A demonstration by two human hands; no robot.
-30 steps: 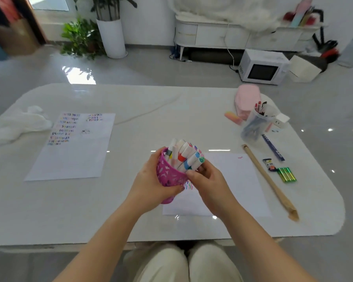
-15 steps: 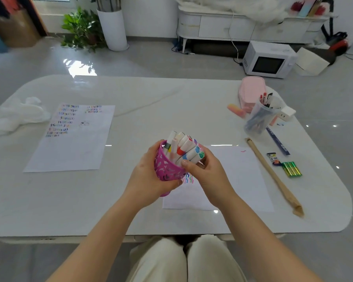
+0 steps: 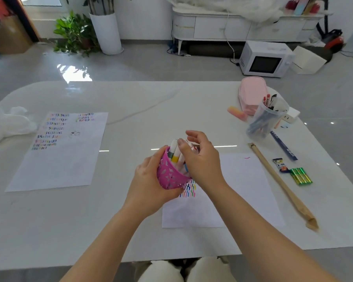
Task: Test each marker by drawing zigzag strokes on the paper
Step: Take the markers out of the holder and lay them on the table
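A white table [image 3: 130, 220] carries the paper [image 3: 243, 190], which bears a patch of coloured zigzags [image 3: 189, 190]. Above the sheet's left part, the left hand [image 3: 151, 186] is wrapped around a tilted pink cup [image 3: 169, 174] of markers [image 3: 174, 151]. The right hand [image 3: 202, 159] reaches among the markers, fingers loosely curled; whether it grips one I cannot tell.

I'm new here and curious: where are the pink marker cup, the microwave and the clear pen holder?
pink marker cup [image 3: 169, 176], head view, perforated side wall
microwave [image 3: 264, 64], head view, dark door window
clear pen holder [image 3: 262, 122], head view, transparent side
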